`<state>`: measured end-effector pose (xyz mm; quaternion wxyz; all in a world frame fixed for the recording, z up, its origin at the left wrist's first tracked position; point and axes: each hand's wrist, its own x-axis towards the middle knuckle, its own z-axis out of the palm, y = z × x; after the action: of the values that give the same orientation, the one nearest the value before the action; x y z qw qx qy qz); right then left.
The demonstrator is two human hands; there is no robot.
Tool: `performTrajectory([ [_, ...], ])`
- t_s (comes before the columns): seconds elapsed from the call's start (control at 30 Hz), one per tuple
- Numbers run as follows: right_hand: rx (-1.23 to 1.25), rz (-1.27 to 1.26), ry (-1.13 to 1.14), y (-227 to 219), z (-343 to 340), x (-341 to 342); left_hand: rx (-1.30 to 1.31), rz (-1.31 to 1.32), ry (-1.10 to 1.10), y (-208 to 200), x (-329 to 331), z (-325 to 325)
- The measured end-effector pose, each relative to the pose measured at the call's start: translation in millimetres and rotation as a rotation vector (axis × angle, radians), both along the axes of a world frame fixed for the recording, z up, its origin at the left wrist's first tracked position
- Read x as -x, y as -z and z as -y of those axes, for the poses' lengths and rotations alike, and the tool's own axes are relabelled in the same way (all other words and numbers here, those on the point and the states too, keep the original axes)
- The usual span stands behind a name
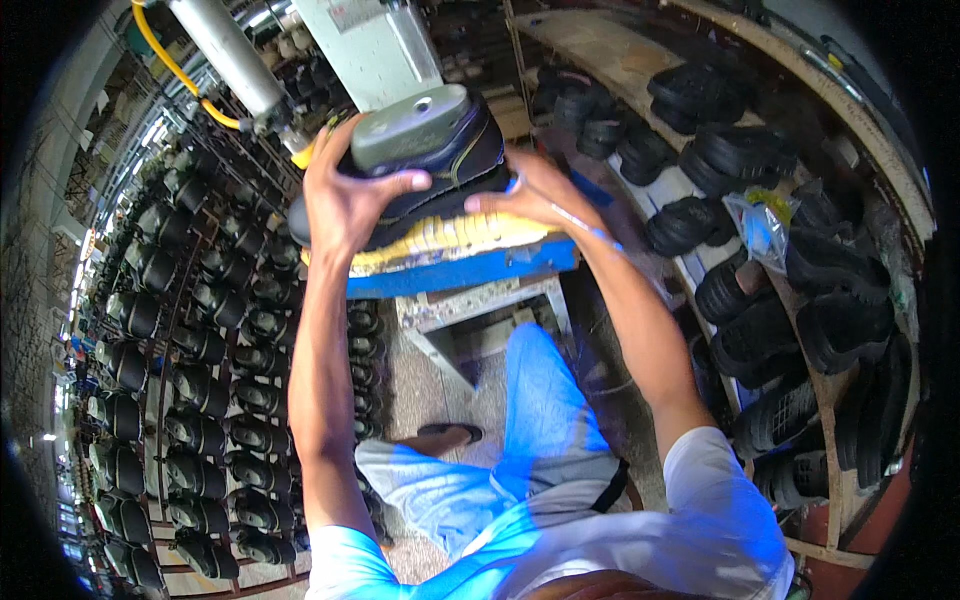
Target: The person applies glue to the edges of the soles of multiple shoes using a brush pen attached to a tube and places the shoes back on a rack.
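A green plastic shoe last (410,130) with a dark shoe upper (478,150) pulled over it stands between my hands, at the top of the view. My left hand (342,195) grips its left side, the thumb lying along the near face. On the right side my right hand (532,192) holds it low, with the thumb pointing inward and the other fingers partly hidden. Below the upper is a black sole (420,207); whether the two touch all along I cannot tell. Beneath them lies a worn yellow pad (450,240) on a blue-edged bench (470,272).
A metal cylinder (228,55) with a yellow hose (175,65) hangs at the upper left, beside a pale machine column (370,50). Racks of lasted shoes (195,390) fill the left. Shelves at right carry black soles (745,160) and a clear plastic bag (762,230).
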<state>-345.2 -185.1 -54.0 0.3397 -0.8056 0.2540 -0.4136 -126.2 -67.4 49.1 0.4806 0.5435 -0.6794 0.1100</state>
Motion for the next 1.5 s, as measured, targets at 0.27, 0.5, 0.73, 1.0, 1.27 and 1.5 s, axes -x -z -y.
performTrajectory([
  [0.27,0.12,-0.132,0.238,-7.4,-29.0,-8.4,-0.009,-0.843,0.406,2.5,-42.0,-108.1],
  [0.5,0.047,-0.082,0.234,-8.4,-41.3,-6.7,0.049,-1.012,0.424,100.2,-92.5,-179.4],
  [0.73,-0.032,-0.147,0.205,-12.0,-51.2,-11.5,0.035,-1.154,0.504,171.8,-114.7,-224.0],
  [1.0,-0.066,-0.152,0.287,-14.4,-59.1,-12.7,0.244,-1.202,0.724,217.1,-122.1,-215.0],
  [1.27,-0.071,-0.167,0.316,-16.6,-63.2,-11.1,-0.189,-1.0,0.085,242.2,-127.4,-253.0],
  [1.5,-0.088,-0.163,0.351,-18.4,-71.5,-16.7,-0.568,-0.131,-0.197,276.6,-136.4,-224.7],
])
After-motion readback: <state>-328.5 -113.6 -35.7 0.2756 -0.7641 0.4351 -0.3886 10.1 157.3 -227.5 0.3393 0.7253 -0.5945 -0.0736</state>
